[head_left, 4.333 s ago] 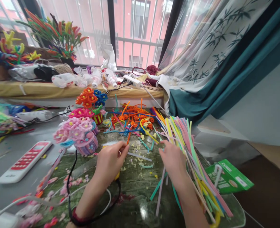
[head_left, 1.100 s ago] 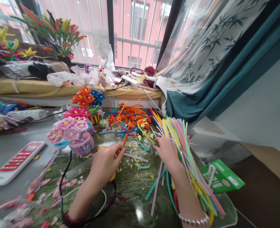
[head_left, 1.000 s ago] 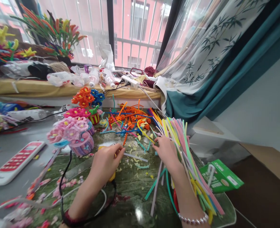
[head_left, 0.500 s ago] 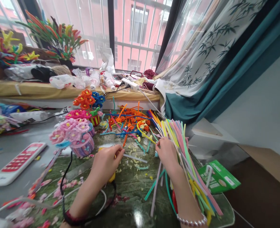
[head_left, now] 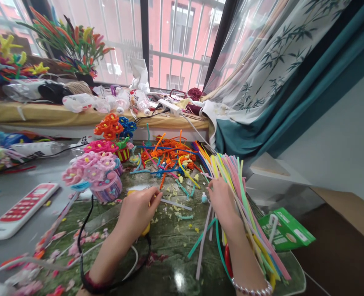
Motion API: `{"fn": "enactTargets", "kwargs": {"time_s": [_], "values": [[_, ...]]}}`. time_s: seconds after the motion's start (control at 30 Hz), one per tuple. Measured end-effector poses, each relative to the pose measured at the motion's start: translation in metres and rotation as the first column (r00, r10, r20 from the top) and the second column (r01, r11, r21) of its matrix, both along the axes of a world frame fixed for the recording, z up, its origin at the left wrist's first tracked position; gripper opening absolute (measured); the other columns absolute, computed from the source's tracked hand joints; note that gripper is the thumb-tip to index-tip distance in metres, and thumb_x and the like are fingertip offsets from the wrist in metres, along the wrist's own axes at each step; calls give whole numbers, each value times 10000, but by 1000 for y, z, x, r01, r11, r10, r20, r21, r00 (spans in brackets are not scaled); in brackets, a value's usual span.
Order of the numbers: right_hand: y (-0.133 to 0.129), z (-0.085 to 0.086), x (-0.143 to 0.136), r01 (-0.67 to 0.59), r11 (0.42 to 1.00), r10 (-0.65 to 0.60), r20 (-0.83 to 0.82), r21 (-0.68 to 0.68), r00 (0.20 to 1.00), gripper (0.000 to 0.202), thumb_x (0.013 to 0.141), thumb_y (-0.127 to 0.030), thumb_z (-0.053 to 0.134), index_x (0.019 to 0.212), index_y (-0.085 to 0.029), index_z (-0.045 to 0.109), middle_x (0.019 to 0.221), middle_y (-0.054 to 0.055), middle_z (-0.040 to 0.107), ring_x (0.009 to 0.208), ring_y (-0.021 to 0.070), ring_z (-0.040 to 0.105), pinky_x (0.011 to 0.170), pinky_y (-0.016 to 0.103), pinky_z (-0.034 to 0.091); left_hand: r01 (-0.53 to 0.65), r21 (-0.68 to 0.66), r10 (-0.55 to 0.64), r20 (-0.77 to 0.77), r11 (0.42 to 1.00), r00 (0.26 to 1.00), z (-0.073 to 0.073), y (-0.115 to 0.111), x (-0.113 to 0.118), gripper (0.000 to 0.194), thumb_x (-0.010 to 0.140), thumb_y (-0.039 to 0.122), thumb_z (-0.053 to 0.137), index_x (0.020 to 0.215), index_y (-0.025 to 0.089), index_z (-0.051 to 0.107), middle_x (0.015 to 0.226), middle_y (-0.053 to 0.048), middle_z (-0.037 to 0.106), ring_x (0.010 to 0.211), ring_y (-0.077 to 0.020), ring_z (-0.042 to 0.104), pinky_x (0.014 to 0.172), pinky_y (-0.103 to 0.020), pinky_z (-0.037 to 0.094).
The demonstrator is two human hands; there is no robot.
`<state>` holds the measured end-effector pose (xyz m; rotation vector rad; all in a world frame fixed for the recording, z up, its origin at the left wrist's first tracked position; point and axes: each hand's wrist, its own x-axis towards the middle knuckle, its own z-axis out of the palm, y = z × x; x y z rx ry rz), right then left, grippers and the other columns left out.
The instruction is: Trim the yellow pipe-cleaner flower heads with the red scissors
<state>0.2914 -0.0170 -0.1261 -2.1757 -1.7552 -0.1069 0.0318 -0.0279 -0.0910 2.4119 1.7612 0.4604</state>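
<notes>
My left hand (head_left: 140, 207) is closed in a pinch over a yellow glue gun (head_left: 146, 229), which is mostly hidden under it. A translucent glue stick (head_left: 177, 204) lies to the right of its fingertips. What the pinch holds, if anything, is hidden. At the left side of a bundle of pastel pipe cleaners (head_left: 231, 170) is my right hand (head_left: 221, 201), its fingers curled together. A thin pale pink strip shows by its fingertips, but I cannot tell whether they grip it. Just left of this hand stands a small light-blue and white piece (head_left: 204, 198).
Orange pipe-cleaner flowers and loose stems (head_left: 169, 152) are heaped at the back. Pots of fuzzy flowers (head_left: 106, 185) stand at the left, near a white remote (head_left: 21, 211). A black cable (head_left: 80, 238) loops by my left wrist. A green box (head_left: 285, 230) sits at the right.
My right hand has shifted slightly right and away from me, against the bundle, uncovering the small light-blue piece. My left hand has hardly moved.
</notes>
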Motion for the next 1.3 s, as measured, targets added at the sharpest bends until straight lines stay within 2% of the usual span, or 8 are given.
{"fn": "enactTargets", "kwargs": {"time_s": [0.27, 0.53, 0.73, 0.9, 0.97, 1.07, 1.2, 1.3], "values": [[-4, 17, 4, -19, 1000, 20, -117, 7, 993, 324, 776, 22, 509, 817, -168, 768, 917, 130, 770, 869, 257, 709, 782, 324, 468, -22, -14, 21, -75, 1000, 997, 5, -4, 1, 264, 1002, 340, 472, 877, 219, 671, 763, -18, 769, 712, -209, 713, 616, -273, 347], [-26, 44, -2, -153, 988, 152, -240, 13, 959, 256, 836, -66, 530, 832, -175, 762, 861, 87, 774, 809, 236, 708, 760, 329, 491, -80, 5, 80, -178, 997, 981, 9, -1, -5, 269, 1003, 279, 427, 912, 203, 669, 939, -81, 783, 856, -280, 725, 594, -299, 318], [-44, 36, -40, -332, 943, 316, -358, 18, 879, 219, 829, -46, 568, 874, -176, 738, 872, 57, 747, 793, 196, 693, 756, 300, 503, -79, -19, 75, -153, 997, 985, 19, 0, -17, 226, 992, 273, 449, 961, 232, 669, 1021, -28, 767, 908, -216, 718, 652, -274, 380], [-57, 28, -76, -427, 904, 388, -452, 19, 803, 192, 854, -66, 589, 905, -184, 731, 913, 52, 731, 874, 208, 694, 790, 298, 507, -136, -51, 125, -180, 989, 976, 22, -3, -22, 246, 976, 343, 471, 866, 232, 661, 885, -42, 781, 860, -240, 727, 596, -280, 355], [-63, 27, -88, -419, 908, 375, -481, 18, 793, 208, 875, -63, 559, 899, -178, 731, 901, 55, 730, 857, 209, 694, 772, 297, 503, -149, -68, 133, -199, 986, 971, 20, -4, -22, 267, 985, 349, 452, 858, 236, 658, 896, -45, 786, 871, -244, 732, 596, -278, 356], [-74, 26, -107, -401, 916, 338, -516, -11, 787, 188, 898, -125, 570, 815, -161, 735, 739, 47, 714, 654, 203, 663, 631, 297, 467, -181, -94, 155, -232, 979, 960, 19, -6, -22, 297, 999, 347, 421, 870, 226, 660, 912, -62, 788, 871, -260, 740, 601, -285, 372], [-86, 26, -134, -400, 914, 292, -570, -72, 768, 203, 896, -140, 590, 806, -165, 770, 710, 76, 751, 630, 226, 677, 584, 299, 400, -244, -121, 197, -313, 962, 929, 19, -13, -21, 387, 1010, 373, 381, 860, 173, 676, 866, -145, 776, 840, -344, 749, 575, -320, 385], [-87, 24, -149, -365, 925, 240, -577, -110, 781, 204, 886, -136, 605, 801, -173, 787, 700, 102, 766, 596, 244, 685, 538, 307, 337, -256, -136, 195, -351, 957, 916, 18, -19, -18, 392, 1014, 355, 369, 904, 153, 686, 867, -164, 768, 845, -355, 751, 584, -324, 414]]}}
